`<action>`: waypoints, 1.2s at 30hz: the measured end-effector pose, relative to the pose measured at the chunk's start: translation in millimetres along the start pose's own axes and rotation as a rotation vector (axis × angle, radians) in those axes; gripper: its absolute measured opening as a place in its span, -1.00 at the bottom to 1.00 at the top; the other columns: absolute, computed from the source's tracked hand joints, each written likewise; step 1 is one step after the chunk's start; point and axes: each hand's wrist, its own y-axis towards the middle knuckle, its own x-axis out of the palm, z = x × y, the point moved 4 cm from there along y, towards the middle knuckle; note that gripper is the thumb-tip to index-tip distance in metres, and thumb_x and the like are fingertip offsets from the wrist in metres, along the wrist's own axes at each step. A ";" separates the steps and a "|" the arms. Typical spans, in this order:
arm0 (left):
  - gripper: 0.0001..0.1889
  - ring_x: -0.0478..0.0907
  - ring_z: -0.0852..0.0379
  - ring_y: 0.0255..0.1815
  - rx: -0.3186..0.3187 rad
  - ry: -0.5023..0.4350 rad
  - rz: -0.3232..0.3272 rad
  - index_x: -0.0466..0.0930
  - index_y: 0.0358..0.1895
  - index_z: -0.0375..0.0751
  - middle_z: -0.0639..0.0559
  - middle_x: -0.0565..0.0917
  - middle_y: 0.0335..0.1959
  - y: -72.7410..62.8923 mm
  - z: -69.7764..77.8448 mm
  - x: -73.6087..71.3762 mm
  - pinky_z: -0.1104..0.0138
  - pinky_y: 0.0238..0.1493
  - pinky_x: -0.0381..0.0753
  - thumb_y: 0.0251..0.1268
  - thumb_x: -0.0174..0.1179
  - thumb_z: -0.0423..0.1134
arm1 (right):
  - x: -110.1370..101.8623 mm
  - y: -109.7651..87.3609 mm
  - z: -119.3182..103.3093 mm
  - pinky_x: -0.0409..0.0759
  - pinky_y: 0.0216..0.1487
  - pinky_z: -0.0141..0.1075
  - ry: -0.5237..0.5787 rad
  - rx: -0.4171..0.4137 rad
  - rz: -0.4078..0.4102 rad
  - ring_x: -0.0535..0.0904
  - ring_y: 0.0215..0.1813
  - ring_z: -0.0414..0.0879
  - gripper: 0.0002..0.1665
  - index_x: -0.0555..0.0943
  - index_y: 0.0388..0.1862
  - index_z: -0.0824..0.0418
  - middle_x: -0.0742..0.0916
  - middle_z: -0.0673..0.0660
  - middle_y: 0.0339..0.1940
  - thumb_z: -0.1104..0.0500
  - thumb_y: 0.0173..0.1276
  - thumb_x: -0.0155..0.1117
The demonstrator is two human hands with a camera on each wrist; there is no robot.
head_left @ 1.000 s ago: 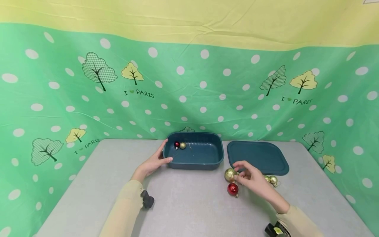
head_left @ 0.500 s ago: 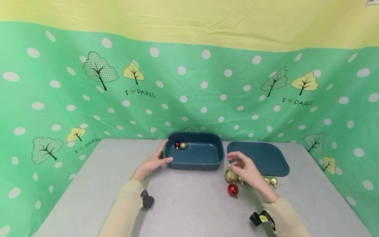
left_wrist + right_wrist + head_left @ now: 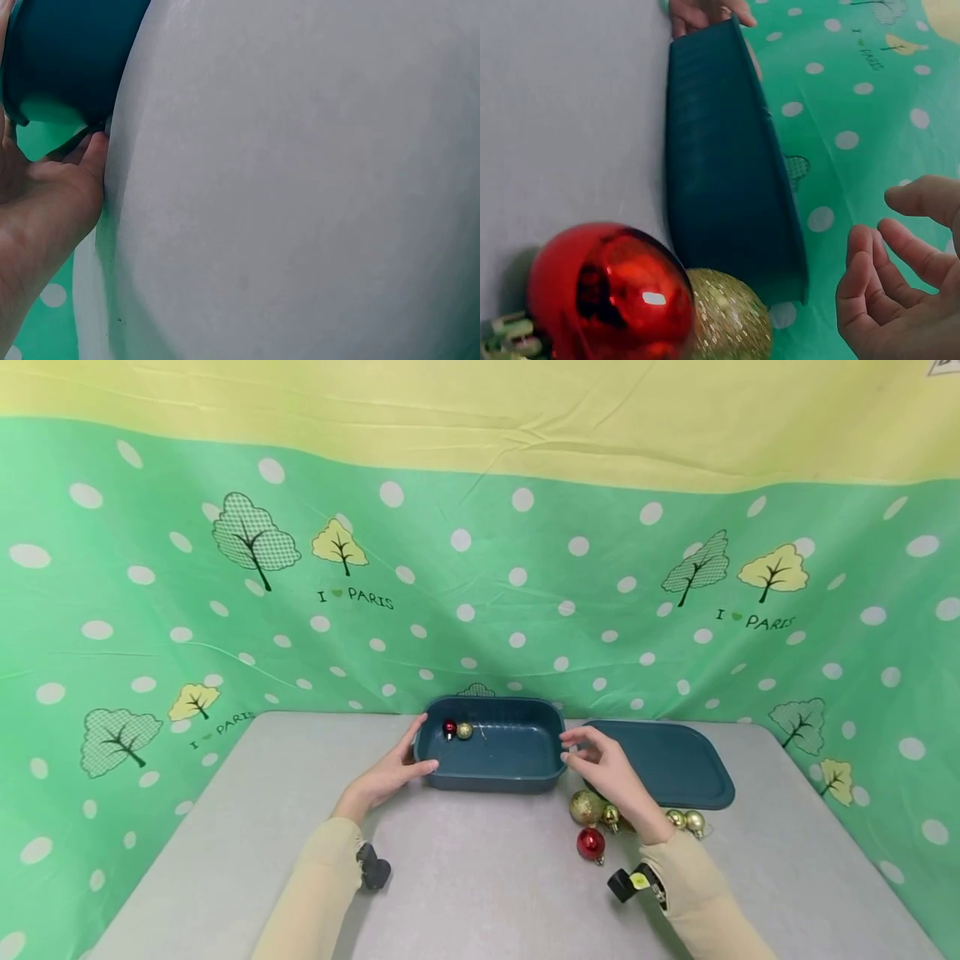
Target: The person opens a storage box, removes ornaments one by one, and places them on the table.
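Note:
My left hand (image 3: 386, 777) holds the left end of a dark blue rectangular box (image 3: 495, 782), its thumb at the front corner and its fingers toward the back. A small red Christmas ball (image 3: 449, 727) and a small gold one (image 3: 465, 731) lie inside the box at the left. My right hand (image 3: 603, 768) is at the box's right rim, fingers loosely bent; whether they touch it, I cannot tell. Between thumb and fingers nothing shows in the right wrist view. Below it lie a glittery gold ball (image 3: 585, 807), a small shiny gold ball (image 3: 611, 816) and a red ball (image 3: 591, 843).
A flat dark blue lid (image 3: 671, 764) lies right of the box, partly behind the right hand. Two small gold balls (image 3: 686, 821) sit by its front edge. Behind the grey table (image 3: 465, 868) hangs a green and yellow printed cloth (image 3: 517, 552).
My right hand has moved left and away from me, from the loose balls to the box's right rim, uncovering the small shiny gold ball. My left hand has stayed on the box.

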 end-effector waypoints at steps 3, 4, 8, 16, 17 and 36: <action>-0.02 -0.22 -0.33 0.49 0.000 0.012 0.000 -0.28 0.55 0.35 -0.19 -0.33 0.56 0.1 -0.8 0.0 -0.25 0.35 -0.12 0.31 0.27 -0.18 | 5.9 7.3 2.4 0.54 -0.23 -0.27 -0.017 -0.016 0.001 0.58 -0.12 0.07 -0.68 0.55 0.09 0.29 0.61 0.32 0.01 0.29 0.36 0.25; -0.02 -0.22 -0.33 0.49 -0.001 0.015 0.001 -0.28 0.55 0.36 -0.19 -0.33 0.56 0.1 -1.0 -0.1 -0.25 0.34 -0.12 0.31 0.27 -0.18 | 7.8 9.6 2.7 0.55 -0.24 -0.27 -0.024 -0.021 0.003 0.58 -0.13 0.06 -0.68 0.56 0.08 0.28 0.61 0.31 0.00 0.29 0.36 0.25; -0.03 -0.22 -0.33 0.49 -0.005 0.023 0.005 -0.27 0.55 0.36 -0.18 -0.32 0.56 0.1 -1.5 -0.3 -0.26 0.34 -0.11 0.31 0.27 -0.16 | 14.7 18.2 2.1 0.54 -0.24 -0.26 -0.052 -0.024 0.006 0.60 -0.16 0.05 -0.70 0.56 0.06 0.30 0.61 0.30 0.00 0.31 0.35 0.25; -0.03 -0.23 -0.33 0.50 0.002 0.024 0.003 -0.27 0.55 0.33 -0.19 -0.33 0.56 -1.2 -0.7 -1.0 -0.25 0.35 -0.11 0.31 0.27 -0.16 | 32.3 36.0 -6.9 0.57 -0.05 -0.06 -0.052 -0.002 -0.107 0.62 -0.02 0.14 -0.65 0.53 0.13 0.31 0.56 0.34 0.14 0.27 0.39 0.23; -0.03 -0.23 -0.33 0.49 0.003 0.025 0.004 -0.27 0.56 0.33 -0.19 -0.33 0.56 -1.2 -0.7 -1.1 -0.25 0.34 -0.11 0.30 0.28 -0.15 | 34.3 38.6 -8.4 0.57 -0.03 -0.05 -0.057 -0.002 -0.127 0.61 0.00 0.13 -0.65 0.52 0.14 0.30 0.56 0.32 0.14 0.26 0.39 0.23; -0.03 -0.20 -0.35 0.49 0.009 0.029 0.005 -0.28 0.56 0.28 -0.23 -0.30 0.55 -0.5 -1.0 -0.5 -0.22 0.36 -0.10 0.31 0.27 -0.17 | 65.4 81.3 -10.1 0.56 0.06 -0.11 -0.015 -0.014 -0.276 0.59 0.07 0.15 -0.57 0.52 0.18 0.40 0.58 0.30 0.16 0.28 0.36 0.23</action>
